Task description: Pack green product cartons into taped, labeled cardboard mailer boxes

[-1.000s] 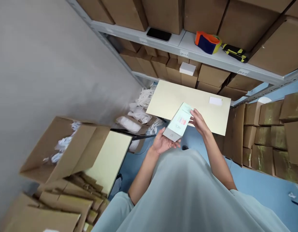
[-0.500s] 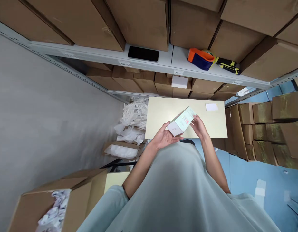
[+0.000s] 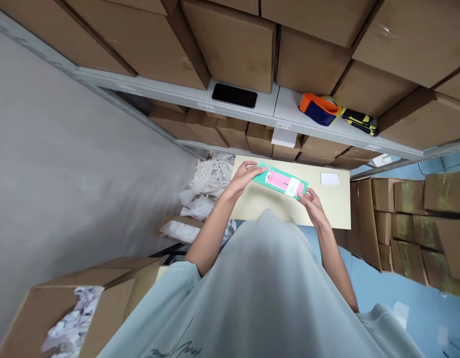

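Between my two hands is a long box point(image 3: 280, 181), with a green face carrying a pink picture and a white label. My left hand point(image 3: 246, 176) grips its left end, thumb on top. At the other end, my right hand point(image 3: 312, 205) pinches the lower right corner. The box is tilted a little, its right end nearer to me, and hangs above a cream-coloured table point(image 3: 248, 206). On the right part of that table lies a small white card point(image 3: 329, 178).
A shelf point(image 3: 248, 110) beyond the table bears a black phone point(image 3: 234, 95), an orange and blue tape dispenser point(image 3: 320, 109), black-yellow cutters point(image 3: 360, 122) and cardboard boxes point(image 3: 230, 44). White plastic scraps point(image 3: 215, 171) lie left. More cartons point(image 3: 409, 219) are stacked right; an open carton point(image 3: 114, 298) holds crumpled paper.
The box has been turned so that its green and pink face shows upward. My left hand has moved from beneath it to its left end. The camera view has shifted slightly.
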{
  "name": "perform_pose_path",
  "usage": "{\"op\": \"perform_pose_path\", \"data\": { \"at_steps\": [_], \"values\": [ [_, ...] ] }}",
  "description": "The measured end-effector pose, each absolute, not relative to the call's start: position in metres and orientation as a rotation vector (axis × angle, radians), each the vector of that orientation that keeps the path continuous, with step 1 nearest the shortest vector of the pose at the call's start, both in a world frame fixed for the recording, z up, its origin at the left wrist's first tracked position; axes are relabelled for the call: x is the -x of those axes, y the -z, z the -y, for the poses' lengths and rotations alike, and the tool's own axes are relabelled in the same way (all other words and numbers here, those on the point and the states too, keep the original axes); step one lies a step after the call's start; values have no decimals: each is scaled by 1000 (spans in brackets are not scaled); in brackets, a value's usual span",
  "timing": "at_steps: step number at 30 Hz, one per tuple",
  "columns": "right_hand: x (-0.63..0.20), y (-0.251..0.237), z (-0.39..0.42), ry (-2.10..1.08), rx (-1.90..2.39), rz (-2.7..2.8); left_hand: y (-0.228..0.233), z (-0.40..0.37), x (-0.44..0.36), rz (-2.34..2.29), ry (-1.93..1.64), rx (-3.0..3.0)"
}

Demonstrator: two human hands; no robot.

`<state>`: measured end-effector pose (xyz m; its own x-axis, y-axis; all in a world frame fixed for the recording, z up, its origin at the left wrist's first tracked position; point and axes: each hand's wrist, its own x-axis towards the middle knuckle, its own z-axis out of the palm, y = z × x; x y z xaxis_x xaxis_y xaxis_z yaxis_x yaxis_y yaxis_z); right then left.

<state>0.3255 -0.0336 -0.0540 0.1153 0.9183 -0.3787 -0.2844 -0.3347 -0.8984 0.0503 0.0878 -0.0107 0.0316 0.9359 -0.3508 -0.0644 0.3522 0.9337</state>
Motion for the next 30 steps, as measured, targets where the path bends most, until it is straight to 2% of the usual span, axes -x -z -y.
{"op": "perform_pose_path", "data": {
  "at_steps": [6, 12, 14, 18, 22, 26, 30],
  "values": [
    [-295, 53, 39, -1654, 1377, 842, -15, -119, -80, -1275, -1048, -1190],
    [-292, 53, 37, -1732, 1394, 986, -13, -125, -94, -1284, -1005, -1288],
    [-297, 53, 38, -1689, 1470, 1053, -7, -125, -95, -1327, -1020, -1277],
    [-302, 45, 43, -1374, 1711, 1268, 0, -121, -100, -1492, -1022, -1272],
    [-292, 41, 46, -1205, 1729, 1310, -4, -112, -110, -1674, -983, -1288],
    [-288, 47, 44, -1233, 1637, 1121, -11, -104, -109, -1576, -1092, -1310],
    [-298, 46, 45, -1464, 1434, 939, -10, -96, -91, -1307, -1162, -1181]
  ]
}}
